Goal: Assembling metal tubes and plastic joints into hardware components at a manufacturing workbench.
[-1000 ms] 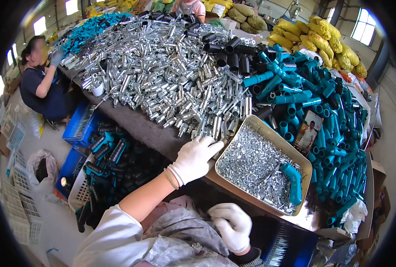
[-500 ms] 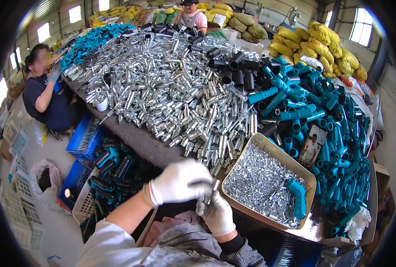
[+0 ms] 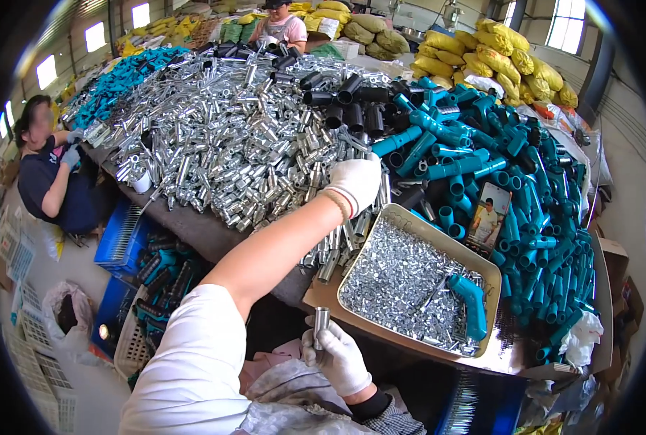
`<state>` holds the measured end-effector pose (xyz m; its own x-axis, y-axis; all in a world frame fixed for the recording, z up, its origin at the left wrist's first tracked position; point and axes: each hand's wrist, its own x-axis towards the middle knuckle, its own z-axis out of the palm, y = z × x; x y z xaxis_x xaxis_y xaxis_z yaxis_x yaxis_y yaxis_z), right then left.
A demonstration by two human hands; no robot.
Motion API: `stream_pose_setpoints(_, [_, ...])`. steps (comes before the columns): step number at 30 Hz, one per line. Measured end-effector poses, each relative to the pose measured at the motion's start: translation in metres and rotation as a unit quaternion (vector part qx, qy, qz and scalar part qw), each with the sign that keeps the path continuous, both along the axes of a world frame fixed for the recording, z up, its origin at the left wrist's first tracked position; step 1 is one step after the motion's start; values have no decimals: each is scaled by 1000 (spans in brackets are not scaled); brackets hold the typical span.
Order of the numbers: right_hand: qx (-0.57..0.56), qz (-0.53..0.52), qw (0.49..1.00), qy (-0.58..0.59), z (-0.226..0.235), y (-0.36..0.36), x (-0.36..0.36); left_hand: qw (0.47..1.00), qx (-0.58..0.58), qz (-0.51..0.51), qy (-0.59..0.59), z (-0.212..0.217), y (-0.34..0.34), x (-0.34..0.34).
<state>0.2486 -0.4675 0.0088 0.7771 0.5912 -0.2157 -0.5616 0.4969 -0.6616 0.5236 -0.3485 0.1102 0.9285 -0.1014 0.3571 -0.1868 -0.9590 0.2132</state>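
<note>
In the lower middle, my right hand [image 3: 341, 359] wears a white glove and is closed round a short shiny metal tube [image 3: 321, 325], which stands nearly upright above its fingers. My left hand [image 3: 355, 183], also gloved in white, is stretched forward to the right side of the heap of silvery metal fittings [image 3: 228, 148], beside the teal plastic parts. Its back faces me, hiding the fingers and anything in them. Between the hands and the teal parts, a beige tray [image 3: 492, 290] holds many small metal pieces and one bent teal plastic handle [image 3: 471, 304].
Teal plastic tubes [image 3: 537, 239] pile up at the right, with a phone [image 3: 488, 217] lying on them. Black sleeves [image 3: 352, 116] lie beyond my left hand. Blue crates [image 3: 120, 235] stand below the table's left edge. Two people [image 3: 51, 170] are across the table and at far left.
My hands were together at the metal tube; my left hand has let go and moved forward to the heap. My right hand keeps the tube, now lower. The whole view has shifted slightly.
</note>
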Motion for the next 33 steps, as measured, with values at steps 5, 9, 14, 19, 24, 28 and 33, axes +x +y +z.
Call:
stream_pose_setpoints(5, [0,-18,1000,-15,2,-7,-4,998,-56,3,20,15,-8,-1])
stream_pose_setpoints(9, [-3,-8,1000,-24,11,-5,-11,985,-145,-58,76,15,12,-5])
stream_pose_setpoints(14, [-27,-51,996,-74,15,-25,-21,971,-222,-74,-53,18,25,-52])
stream_pose_setpoints(19, [-174,-110,974,-93,11,-57,-21,758,-601,-229,107,5,39,-186])
stream_pose_setpoints(24, [-317,-107,910,-246,17,-53,-21,773,-554,-206,228,-51,32,-273])
stream_pose_setpoints(28, [-243,-21,947,-210,15,-62,-22,786,-556,-231,141,-74,24,-287])
stream_pose_setpoints(33, [-92,39,983,-155,29,-62,-29,735,-571,-295,216,-64,22,-295])
